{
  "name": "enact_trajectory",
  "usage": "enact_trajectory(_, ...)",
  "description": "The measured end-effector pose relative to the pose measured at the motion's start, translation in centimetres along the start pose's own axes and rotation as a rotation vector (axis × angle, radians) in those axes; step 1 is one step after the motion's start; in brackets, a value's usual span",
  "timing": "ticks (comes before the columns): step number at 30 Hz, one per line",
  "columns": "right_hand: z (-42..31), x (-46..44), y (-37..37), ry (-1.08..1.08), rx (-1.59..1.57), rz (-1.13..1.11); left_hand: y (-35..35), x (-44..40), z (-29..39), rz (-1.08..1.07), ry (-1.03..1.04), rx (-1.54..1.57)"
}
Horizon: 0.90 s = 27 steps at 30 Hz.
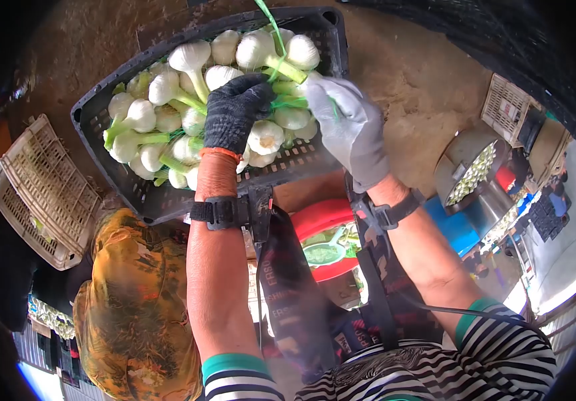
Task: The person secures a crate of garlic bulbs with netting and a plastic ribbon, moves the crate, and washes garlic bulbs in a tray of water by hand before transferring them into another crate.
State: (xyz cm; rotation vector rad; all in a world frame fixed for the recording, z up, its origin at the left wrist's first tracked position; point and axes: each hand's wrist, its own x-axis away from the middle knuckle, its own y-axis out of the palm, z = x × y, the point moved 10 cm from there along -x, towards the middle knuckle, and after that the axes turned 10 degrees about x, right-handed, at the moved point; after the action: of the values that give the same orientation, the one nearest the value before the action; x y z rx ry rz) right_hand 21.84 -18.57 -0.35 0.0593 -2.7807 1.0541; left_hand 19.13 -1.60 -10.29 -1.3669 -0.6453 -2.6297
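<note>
White garlic bulbs (265, 137) with green stems fill a black crate (109, 175). Over the crate, my left hand (238, 112), in a dark grey glove, is closed around green netting and stems. My right hand (347, 123), in a white and grey glove, is closed at the cut end of a thick green stem (286, 69). A green strip (272, 23) rises from between the bulbs beside that stem. The fingertips of both hands are partly hidden.
White plastic crates (47, 190) stand at the left, beside a person in patterned clothing (141, 307). A red basin (328, 217) holding a green strainer (325, 251) is below the hands. Metal pots (455, 167) and a blue container (450, 224) are at the right.
</note>
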Motion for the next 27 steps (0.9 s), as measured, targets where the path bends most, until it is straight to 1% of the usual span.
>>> enact_trajectory(1, -2.9, -1.1, -0.3, -0.228, 0.017, 0.064, 0.0, 0.1, 0.0, -0.014, 0.011, -0.038)
enact_trajectory(3, -5.7, -2.3, 0.8, -0.500, 0.045, 0.028, 0.1, 0.2, 0.1, -0.044, 0.033, -0.116)
enact_trajectory(5, -5.8, -3.3, 3.4, -0.587, 0.060, -0.170, 0.2, -0.1, 0.0, -0.114, 0.038, -0.251)
enact_trajectory(6, -4.8, -4.2, 4.6, -0.528, 0.078, -0.244, 0.3, -0.1, -0.1, -0.147, 0.040, -0.319)
enact_trajectory(7, -4.0, -4.9, 5.7, -0.466, 0.097, -0.317, 0.6, 0.2, 0.4, -0.145, 0.104, -0.301)
enact_trajectory(8, -3.2, -5.3, 6.6, -0.404, 0.118, -0.389, 0.6, 0.2, 0.4, -0.115, 0.099, -0.318)
enact_trajectory(10, -3.0, -5.4, 6.5, -0.398, 0.216, -0.367, 0.7, 0.4, 0.3, -0.057, 0.087, -0.348)
enact_trajectory(12, -3.3, -5.0, 5.8, -0.364, 0.300, -0.339, 1.0, 0.7, 0.4, -0.004, 0.045, -0.309)
enact_trajectory(13, -2.5, -5.0, 5.7, -0.276, 0.318, -0.364, 0.8, 0.7, 0.3, 0.024, 0.024, -0.292)
enact_trajectory(15, -0.7, -4.7, 5.1, -0.098, 0.349, -0.414, 0.3, 0.4, 0.1, -0.034, 0.019, -0.202)
enact_trajectory(16, -0.8, -4.0, 5.2, -0.104, 0.355, -0.472, 0.1, 0.3, 0.3, -0.064, 0.016, -0.156)
enact_trajectory(17, -0.8, -3.0, 5.1, -0.107, 0.362, -0.532, 0.4, 0.3, 0.7, -0.118, 0.060, -0.200)
enact_trajectory(18, -0.9, -2.2, 5.1, -0.110, 0.368, -0.590, 0.0, 0.1, 0.2, -0.093, 0.013, -0.170)
enact_trajectory(19, -1.2, -1.6, 4.5, -0.137, 0.293, -0.521, -0.3, 0.0, 0.0, -0.065, -0.031, -0.140)
enact_trajectory(20, -0.1, -0.7, 4.8, -0.013, 0.178, -0.564, -0.6, 0.0, -0.4, -0.035, -0.076, -0.110)
enact_trajectory(21, 0.9, 0.3, 5.3, 0.111, 0.062, -0.603, -0.7, 0.0, -0.4, -0.044, -0.073, -0.131)
enact_trajectory(24, 2.9, 1.7, 6.7, 0.265, -0.049, -0.630, -0.4, -0.1, 0.0, -0.064, -0.011, -0.296)
enact_trajectory(26, 1.9, 0.9, 6.9, 0.150, 0.044, -0.601, -0.2, 0.0, 0.1, -0.063, 0.091, -0.259)
enact_trajectory(27, 1.6, 0.3, 6.2, 0.111, 0.082, -0.531, -0.2, 0.1, 0.1, -0.063, 0.142, -0.239)
